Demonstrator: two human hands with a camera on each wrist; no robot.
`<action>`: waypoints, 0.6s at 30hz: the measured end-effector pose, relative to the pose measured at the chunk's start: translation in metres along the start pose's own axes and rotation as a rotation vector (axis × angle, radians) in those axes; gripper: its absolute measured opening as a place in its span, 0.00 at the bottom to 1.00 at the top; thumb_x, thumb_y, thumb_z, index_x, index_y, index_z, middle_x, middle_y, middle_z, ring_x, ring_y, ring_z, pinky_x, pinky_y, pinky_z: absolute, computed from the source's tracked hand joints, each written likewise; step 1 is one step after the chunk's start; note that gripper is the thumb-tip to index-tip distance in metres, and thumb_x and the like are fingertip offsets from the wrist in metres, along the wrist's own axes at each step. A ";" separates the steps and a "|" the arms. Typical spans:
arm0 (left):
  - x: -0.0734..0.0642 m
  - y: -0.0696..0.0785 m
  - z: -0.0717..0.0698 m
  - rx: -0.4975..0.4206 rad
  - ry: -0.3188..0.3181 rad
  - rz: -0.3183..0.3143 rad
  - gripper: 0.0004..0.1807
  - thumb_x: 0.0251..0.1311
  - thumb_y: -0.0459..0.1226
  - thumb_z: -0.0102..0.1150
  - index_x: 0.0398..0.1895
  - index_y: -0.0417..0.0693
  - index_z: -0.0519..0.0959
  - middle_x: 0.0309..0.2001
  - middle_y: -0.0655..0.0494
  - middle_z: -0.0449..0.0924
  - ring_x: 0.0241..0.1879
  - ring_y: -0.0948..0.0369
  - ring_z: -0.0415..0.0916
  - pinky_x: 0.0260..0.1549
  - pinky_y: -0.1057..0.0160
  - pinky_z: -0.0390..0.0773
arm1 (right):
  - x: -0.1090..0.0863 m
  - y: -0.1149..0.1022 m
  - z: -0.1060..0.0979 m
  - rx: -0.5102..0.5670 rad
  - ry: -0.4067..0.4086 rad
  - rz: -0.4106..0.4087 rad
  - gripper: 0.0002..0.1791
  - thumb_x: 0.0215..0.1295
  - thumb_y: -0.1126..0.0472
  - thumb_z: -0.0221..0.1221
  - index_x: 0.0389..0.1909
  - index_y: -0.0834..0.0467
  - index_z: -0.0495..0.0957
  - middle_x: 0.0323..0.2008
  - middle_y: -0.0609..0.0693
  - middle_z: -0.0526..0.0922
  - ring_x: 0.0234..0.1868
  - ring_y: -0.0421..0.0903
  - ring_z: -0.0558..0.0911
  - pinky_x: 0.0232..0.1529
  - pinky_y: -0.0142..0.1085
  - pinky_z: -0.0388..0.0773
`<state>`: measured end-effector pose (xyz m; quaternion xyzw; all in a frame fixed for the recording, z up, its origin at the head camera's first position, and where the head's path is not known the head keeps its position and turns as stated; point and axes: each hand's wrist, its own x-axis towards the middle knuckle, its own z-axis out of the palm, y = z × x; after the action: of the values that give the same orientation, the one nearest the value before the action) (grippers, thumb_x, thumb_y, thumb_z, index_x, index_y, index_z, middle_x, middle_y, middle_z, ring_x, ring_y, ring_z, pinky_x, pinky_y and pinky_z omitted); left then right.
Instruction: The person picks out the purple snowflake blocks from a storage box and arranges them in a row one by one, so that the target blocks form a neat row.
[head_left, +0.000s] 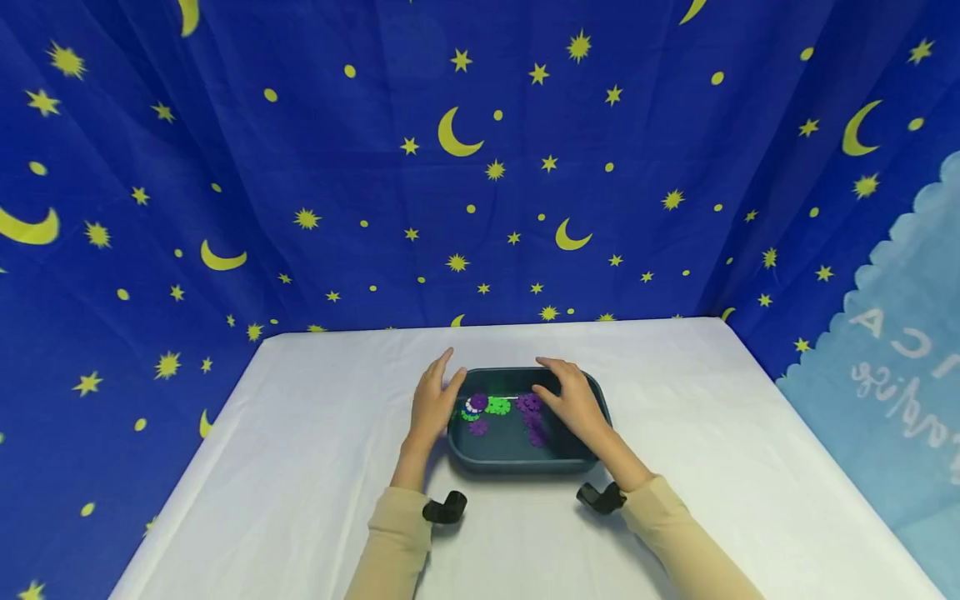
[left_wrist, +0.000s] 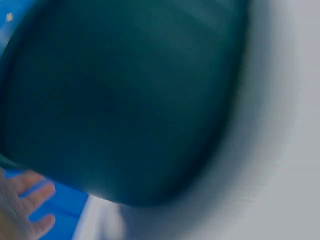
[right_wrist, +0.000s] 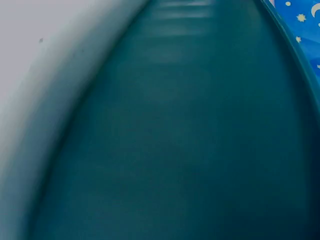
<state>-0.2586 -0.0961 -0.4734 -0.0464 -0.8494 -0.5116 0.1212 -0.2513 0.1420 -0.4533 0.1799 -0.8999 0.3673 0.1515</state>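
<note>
Toward the worktop's (head_left: pixel 315 483) far edge, mid-width: left hand (head_left: pixel 432 404) at the dark teal tray's (head_left: pixel 517 467) left rim, thumb and fingers apart; contact unclear, left wrist view's blurred. In tray, left to right: purple, white-blue cluster (head_left: pixel 472 407), green pieces (head_left: pixel 498 406), purple pieces (head_left: pixel 529 403). Right hand (head_left: pixel 579 406) over tray's right end, thumb and fingers apart.

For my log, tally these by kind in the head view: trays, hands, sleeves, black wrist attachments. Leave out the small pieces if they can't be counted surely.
Tray: 1
Hands: 2 (left hand, right hand)
Sleeves: 2
Black wrist attachments: 2
Total: 7
The small pieces overlap, so they are left out.
</note>
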 end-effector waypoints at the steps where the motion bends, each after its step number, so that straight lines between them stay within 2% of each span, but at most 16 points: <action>1: 0.000 -0.005 0.002 -0.116 -0.001 -0.027 0.28 0.69 0.47 0.46 0.69 0.45 0.64 0.66 0.40 0.67 0.67 0.45 0.62 0.68 0.44 0.58 | 0.001 0.001 0.002 0.037 0.000 0.011 0.23 0.58 0.63 0.65 0.54 0.65 0.76 0.52 0.62 0.81 0.55 0.58 0.77 0.58 0.51 0.73; 4: -0.001 -0.020 0.007 -0.437 -0.031 -0.104 0.26 0.72 0.46 0.41 0.68 0.43 0.64 0.65 0.41 0.68 0.66 0.47 0.63 0.69 0.46 0.57 | 0.004 0.005 0.007 0.155 -0.013 0.056 0.18 0.53 0.69 0.66 0.46 0.68 0.80 0.44 0.63 0.84 0.47 0.57 0.82 0.50 0.47 0.79; 6: -0.003 -0.028 0.010 -0.581 -0.067 -0.145 0.27 0.73 0.47 0.38 0.69 0.44 0.62 0.66 0.43 0.68 0.68 0.49 0.61 0.70 0.47 0.54 | 0.006 0.009 0.010 0.207 -0.028 0.099 0.15 0.50 0.71 0.67 0.42 0.68 0.81 0.41 0.63 0.85 0.43 0.57 0.84 0.45 0.45 0.81; 7: -0.003 -0.030 0.011 -0.625 -0.087 -0.159 0.28 0.73 0.48 0.38 0.70 0.45 0.62 0.66 0.44 0.68 0.68 0.50 0.61 0.70 0.48 0.53 | 0.007 0.011 0.011 0.220 -0.038 0.118 0.14 0.49 0.72 0.67 0.40 0.69 0.82 0.40 0.63 0.85 0.42 0.57 0.84 0.44 0.44 0.82; 12: -0.005 -0.038 0.015 -0.759 -0.201 -0.185 0.29 0.73 0.47 0.38 0.72 0.43 0.58 0.71 0.45 0.60 0.73 0.53 0.52 0.73 0.51 0.47 | 0.012 0.020 0.019 0.266 -0.066 0.229 0.15 0.46 0.74 0.68 0.38 0.70 0.82 0.38 0.65 0.85 0.42 0.59 0.85 0.41 0.41 0.82; 15: -0.004 -0.042 0.017 -0.763 -0.240 -0.188 0.28 0.73 0.45 0.40 0.71 0.41 0.58 0.73 0.45 0.55 0.73 0.51 0.49 0.73 0.50 0.47 | 0.013 0.023 0.021 0.316 -0.072 0.292 0.16 0.46 0.75 0.68 0.39 0.71 0.81 0.38 0.66 0.85 0.42 0.60 0.85 0.38 0.40 0.83; 18: -0.003 -0.043 0.018 -0.745 -0.260 -0.187 0.28 0.71 0.43 0.43 0.71 0.43 0.59 0.73 0.46 0.56 0.72 0.50 0.52 0.72 0.49 0.50 | 0.013 0.024 0.022 0.306 -0.058 0.310 0.15 0.45 0.76 0.67 0.38 0.72 0.81 0.37 0.67 0.85 0.40 0.59 0.85 0.37 0.39 0.83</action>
<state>-0.2672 -0.1003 -0.5192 -0.0741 -0.6145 -0.7832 -0.0593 -0.2766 0.1390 -0.4774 0.0709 -0.8545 0.5132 0.0380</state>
